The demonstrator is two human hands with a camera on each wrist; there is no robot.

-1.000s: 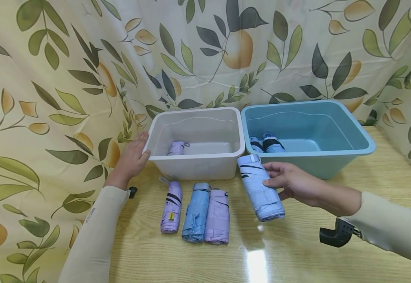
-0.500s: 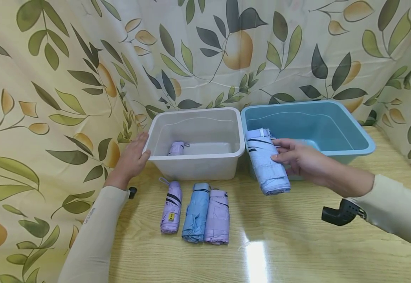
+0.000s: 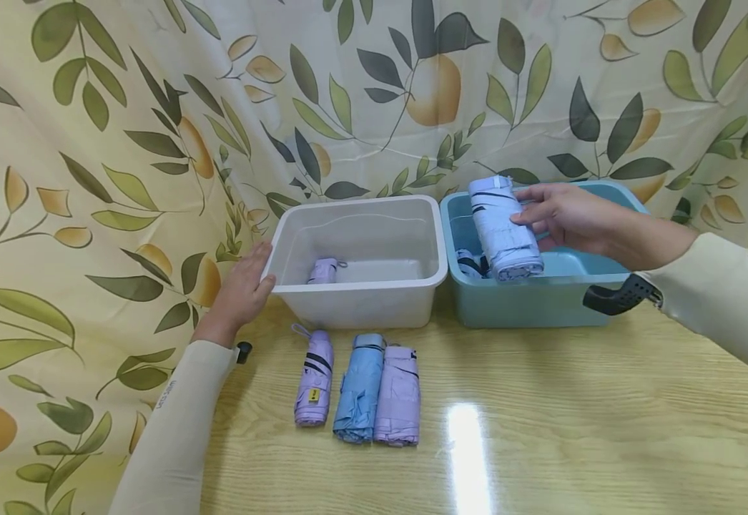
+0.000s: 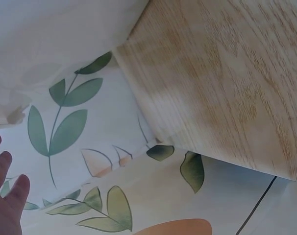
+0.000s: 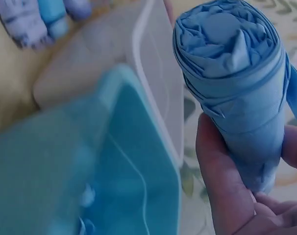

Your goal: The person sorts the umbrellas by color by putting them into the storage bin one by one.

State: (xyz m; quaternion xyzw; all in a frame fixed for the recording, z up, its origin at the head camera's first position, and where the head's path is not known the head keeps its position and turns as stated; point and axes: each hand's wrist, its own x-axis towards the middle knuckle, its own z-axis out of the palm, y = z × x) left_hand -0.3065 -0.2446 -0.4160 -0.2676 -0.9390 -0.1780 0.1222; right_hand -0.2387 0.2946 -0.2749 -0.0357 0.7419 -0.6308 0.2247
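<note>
My right hand [image 3: 570, 214] grips a rolled light-blue folding umbrella [image 3: 505, 229] over the left part of the blue bin [image 3: 541, 304]. In the right wrist view the umbrella [image 5: 236, 98] sits between thumb and fingers, its bunched end toward the camera. Behind it, part of another umbrella [image 3: 468, 263] lies inside the blue bin. My left hand [image 3: 239, 290] rests against the left rim of the white bin [image 3: 361, 307], fingers extended. One purple umbrella [image 3: 324, 270] lies in that bin.
On the wooden table [image 3: 541, 429], in front of the white bin, lie a slim purple umbrella [image 3: 314, 379], a blue umbrella [image 3: 358, 390] and a wider purple umbrella [image 3: 397, 397]. A leaf-patterned curtain [image 3: 374, 93] hangs behind the bins and along the left side.
My right hand has lifted the light-blue umbrella from in front of the bins, up and rightward, to over the blue bin. The left hand stays at the white bin's rim.
</note>
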